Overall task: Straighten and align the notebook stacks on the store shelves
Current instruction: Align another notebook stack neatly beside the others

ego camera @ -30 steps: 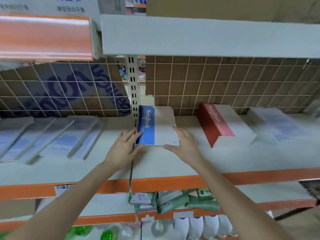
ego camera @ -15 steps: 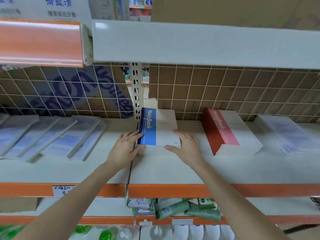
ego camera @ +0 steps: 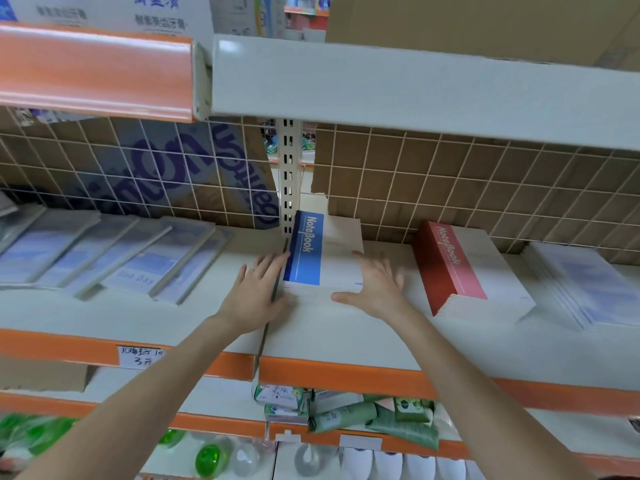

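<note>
Beside blue notebook stack (ego camera: 325,258), straight fingers (ego camera: 273,268) touching.

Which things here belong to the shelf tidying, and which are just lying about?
Job: blue stack, left hand, right hand, red stack, slanted books, pale stack.
Lying about: green packs, price tag, bottles.

A shop aisle: orange-edged metal shelves (ego camera: 346,372) with a handwritten price label (ego camera: 140,356), stacked notebooks (ego camera: 325,258) above, packaged goods (ego camera: 374,415) below.
</note>
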### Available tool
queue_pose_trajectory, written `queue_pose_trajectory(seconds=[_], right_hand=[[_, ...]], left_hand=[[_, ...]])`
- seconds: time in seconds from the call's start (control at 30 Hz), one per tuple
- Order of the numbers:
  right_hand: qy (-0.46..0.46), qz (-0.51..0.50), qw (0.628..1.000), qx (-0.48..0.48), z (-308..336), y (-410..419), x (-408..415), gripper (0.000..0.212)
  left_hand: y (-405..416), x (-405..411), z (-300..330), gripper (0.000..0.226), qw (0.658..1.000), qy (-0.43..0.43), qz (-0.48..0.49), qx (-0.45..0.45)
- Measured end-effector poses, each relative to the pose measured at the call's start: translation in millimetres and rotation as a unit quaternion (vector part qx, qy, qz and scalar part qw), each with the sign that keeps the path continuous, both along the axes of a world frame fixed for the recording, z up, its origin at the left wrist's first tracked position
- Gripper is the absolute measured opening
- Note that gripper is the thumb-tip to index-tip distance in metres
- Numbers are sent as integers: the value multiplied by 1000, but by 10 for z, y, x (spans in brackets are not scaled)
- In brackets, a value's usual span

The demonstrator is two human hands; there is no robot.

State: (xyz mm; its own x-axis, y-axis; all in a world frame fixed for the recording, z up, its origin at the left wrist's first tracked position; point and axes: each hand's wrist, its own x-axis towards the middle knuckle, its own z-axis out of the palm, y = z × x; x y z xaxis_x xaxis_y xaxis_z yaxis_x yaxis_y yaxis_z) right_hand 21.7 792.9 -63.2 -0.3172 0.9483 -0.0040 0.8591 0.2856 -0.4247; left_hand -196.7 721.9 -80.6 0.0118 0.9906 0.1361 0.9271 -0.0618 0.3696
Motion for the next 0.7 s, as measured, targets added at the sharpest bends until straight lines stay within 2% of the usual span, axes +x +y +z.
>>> queue_pose_trajectory(seconds=[0.07, 0.2, 0.47, 0.7], right_hand=[[-38, 27, 998, 36, 41, -49, -133, 98], [-49, 134, 985, 94, 68, -237, -649, 94], [-68, 276, 955, 81, -53, -895, -1994, 87], [-79, 318, 941, 90, -56, -1410, -3444, 85]], left_hand=[[-129, -75, -26, 73, 999, 16, 32, 9], [-495, -432, -40, 76, 991, 65, 116, -3], [-1555, -1625, 30, 74, 960, 118, 254, -16], [-2380, -2991, 36, 73, 930, 144, 337, -35]])
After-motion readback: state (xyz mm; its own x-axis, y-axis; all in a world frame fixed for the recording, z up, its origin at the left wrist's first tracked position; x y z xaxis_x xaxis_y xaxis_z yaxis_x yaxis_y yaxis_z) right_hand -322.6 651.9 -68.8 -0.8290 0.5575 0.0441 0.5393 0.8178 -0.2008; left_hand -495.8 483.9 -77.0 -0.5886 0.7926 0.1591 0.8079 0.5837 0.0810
